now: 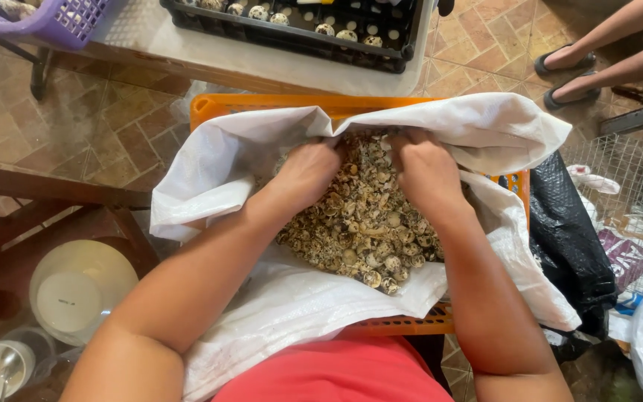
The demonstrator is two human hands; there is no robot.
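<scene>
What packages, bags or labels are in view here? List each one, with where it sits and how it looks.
White woven sack: spread open over an orange crate, full of speckled shells; left hand and right hand dig in.
Black plastic bag: right of the crate, crumpled.
Printed sack: far right on the floor, purple and white.
Small label: on a round white lid, lower left.

Small backyard egg-processing spot: worn tiled floor (106,126), black tray of speckled eggs (299,26) on bench (210,63), wire cage (626,171) nearby.
</scene>
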